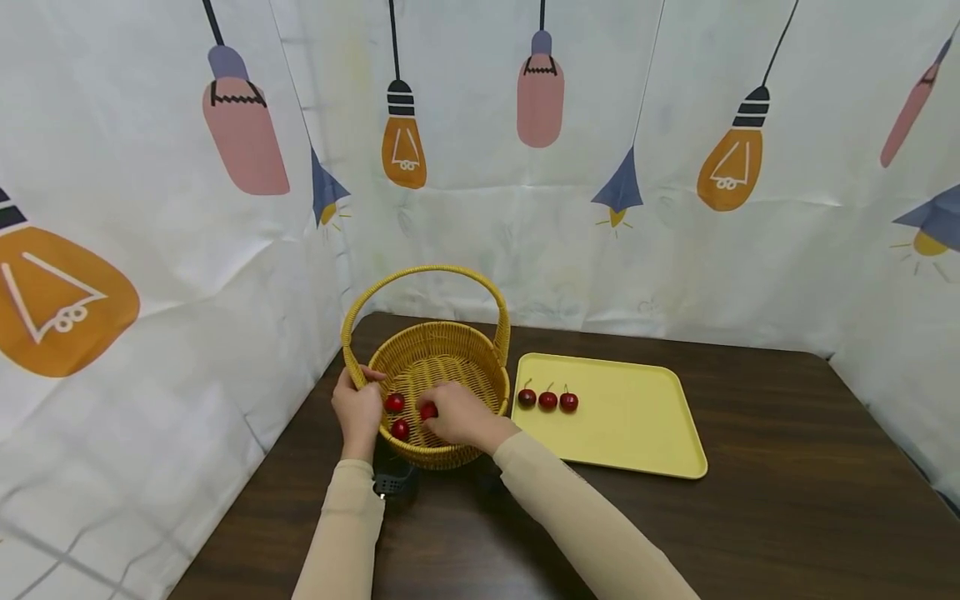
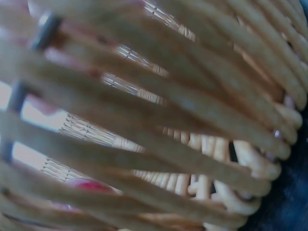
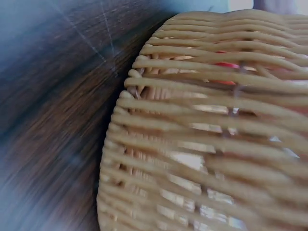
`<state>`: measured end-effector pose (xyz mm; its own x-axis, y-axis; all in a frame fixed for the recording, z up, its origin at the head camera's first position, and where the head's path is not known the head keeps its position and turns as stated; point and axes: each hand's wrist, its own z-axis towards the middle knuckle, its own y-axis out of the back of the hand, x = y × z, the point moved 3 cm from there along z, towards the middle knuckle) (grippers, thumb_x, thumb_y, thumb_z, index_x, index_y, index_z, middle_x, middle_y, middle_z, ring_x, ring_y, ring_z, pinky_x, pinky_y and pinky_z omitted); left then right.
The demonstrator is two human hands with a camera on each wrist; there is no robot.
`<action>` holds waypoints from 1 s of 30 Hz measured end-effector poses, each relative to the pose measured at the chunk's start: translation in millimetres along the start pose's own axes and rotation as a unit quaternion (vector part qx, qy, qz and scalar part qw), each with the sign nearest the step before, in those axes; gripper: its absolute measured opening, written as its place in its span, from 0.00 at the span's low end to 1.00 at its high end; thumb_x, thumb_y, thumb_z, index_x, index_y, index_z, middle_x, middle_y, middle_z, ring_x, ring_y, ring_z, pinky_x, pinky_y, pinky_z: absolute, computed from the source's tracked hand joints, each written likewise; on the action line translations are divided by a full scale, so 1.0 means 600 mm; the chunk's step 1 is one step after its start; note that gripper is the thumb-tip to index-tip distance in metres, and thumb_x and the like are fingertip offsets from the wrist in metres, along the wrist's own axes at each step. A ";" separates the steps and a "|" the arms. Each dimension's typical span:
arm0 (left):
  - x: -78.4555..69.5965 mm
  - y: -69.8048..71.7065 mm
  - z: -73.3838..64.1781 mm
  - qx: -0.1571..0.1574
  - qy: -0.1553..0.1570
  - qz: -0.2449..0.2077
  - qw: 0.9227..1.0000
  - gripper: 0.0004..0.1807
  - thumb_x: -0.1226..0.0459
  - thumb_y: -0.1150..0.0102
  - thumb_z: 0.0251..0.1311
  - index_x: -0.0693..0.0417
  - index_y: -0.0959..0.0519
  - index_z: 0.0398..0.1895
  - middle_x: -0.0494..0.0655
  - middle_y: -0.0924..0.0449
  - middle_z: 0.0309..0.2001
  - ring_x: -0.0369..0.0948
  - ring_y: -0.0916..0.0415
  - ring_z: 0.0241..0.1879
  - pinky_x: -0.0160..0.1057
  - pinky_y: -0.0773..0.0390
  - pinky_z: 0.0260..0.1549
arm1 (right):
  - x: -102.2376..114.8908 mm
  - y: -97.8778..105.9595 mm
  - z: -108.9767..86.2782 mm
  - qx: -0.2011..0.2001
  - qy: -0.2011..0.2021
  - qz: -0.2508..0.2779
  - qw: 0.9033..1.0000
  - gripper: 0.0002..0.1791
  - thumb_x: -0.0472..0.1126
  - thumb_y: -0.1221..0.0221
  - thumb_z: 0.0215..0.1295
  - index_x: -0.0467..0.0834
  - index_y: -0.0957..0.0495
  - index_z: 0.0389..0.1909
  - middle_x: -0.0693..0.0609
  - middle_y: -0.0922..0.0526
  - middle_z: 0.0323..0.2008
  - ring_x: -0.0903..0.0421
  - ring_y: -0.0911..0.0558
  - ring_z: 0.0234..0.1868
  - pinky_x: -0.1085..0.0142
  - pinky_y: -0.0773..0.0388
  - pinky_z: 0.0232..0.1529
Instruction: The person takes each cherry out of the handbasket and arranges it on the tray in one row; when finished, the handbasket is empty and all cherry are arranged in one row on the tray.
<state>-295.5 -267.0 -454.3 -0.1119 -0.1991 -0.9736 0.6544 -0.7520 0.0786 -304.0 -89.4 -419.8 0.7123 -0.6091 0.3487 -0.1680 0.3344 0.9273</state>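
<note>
A yellow wicker basket (image 1: 450, 343) with a tall arched handle stands on the dark table. My left hand (image 1: 358, 412) grips the basket's left side near the foot of the handle. Inside the basket, my right hand (image 1: 459, 415) pinches a red cherry (image 1: 428, 411). Two more cherries, one upper (image 1: 394, 402) and one lower (image 1: 400, 430), lie in the basket by the left hand. Both wrist views are filled by the basket's weave, shown as strands (image 2: 144, 115) on the left and a curved wall (image 3: 192, 125) on the right; neither shows the fingers.
Right of the basket lies a yellow tray (image 1: 630, 417). Three dark red cherries with stems, left (image 1: 527, 398), middle (image 1: 547, 401) and right (image 1: 568, 402), sit in a row at its left. A white printed curtain (image 1: 465, 225) hangs behind the wooden table (image 1: 787, 467).
</note>
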 end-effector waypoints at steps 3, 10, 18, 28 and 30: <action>-0.001 0.001 0.001 0.000 -0.003 0.002 1.000 0.11 0.76 0.55 0.55 0.60 0.24 0.37 0.57 0.19 0.37 0.48 0.29 0.36 0.43 0.34 0.37 | -0.001 0.015 -0.019 -0.032 0.005 0.028 0.999 0.16 0.39 0.35 0.60 0.47 0.17 0.50 0.54 0.20 0.42 0.59 0.23 0.40 0.68 0.25 0.43; -0.002 0.008 0.003 -0.002 -0.001 0.026 1.000 0.11 0.75 0.55 0.56 0.59 0.23 0.37 0.56 0.19 0.38 0.48 0.34 0.27 0.41 0.34 0.28 | -0.021 0.027 -0.072 -0.109 0.008 0.098 0.989 0.20 0.38 0.35 0.61 0.48 0.20 0.55 0.55 0.22 0.47 0.59 0.22 0.42 0.67 0.24 0.44; 0.001 0.012 0.001 0.002 0.006 0.027 1.000 0.10 0.74 0.55 0.57 0.59 0.24 0.38 0.57 0.19 0.38 0.48 0.31 0.34 0.43 0.35 0.35 | -0.046 0.040 -0.128 -0.207 0.029 0.221 0.953 0.21 0.36 0.34 0.60 0.44 0.22 0.55 0.54 0.21 0.48 0.62 0.20 0.41 0.70 0.20 0.40; 0.001 0.004 0.000 0.007 0.009 0.019 1.000 0.11 0.75 0.55 0.57 0.59 0.24 0.38 0.56 0.21 0.39 0.48 0.30 0.36 0.43 0.34 0.37 | -0.098 0.105 -0.179 -0.265 -0.018 0.216 0.940 0.21 0.34 0.33 0.58 0.41 0.23 0.53 0.52 0.20 0.44 0.58 0.18 0.38 0.66 0.19 0.37; 0.000 0.000 0.000 0.008 0.008 0.018 1.000 0.11 0.75 0.55 0.57 0.59 0.24 0.39 0.57 0.20 0.39 0.48 0.29 0.37 0.43 0.34 0.37 | -0.121 0.115 -0.188 -0.274 -0.039 0.205 0.939 0.21 0.34 0.32 0.57 0.42 0.22 0.52 0.51 0.19 0.44 0.58 0.17 0.39 0.66 0.19 0.37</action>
<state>-295.6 -267.0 -454.3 -0.0772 -0.2159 -0.9733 0.6451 -0.7552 0.1164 -290.4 58.9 -396.6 0.6086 -0.3919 0.6899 -0.0263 0.8591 0.5112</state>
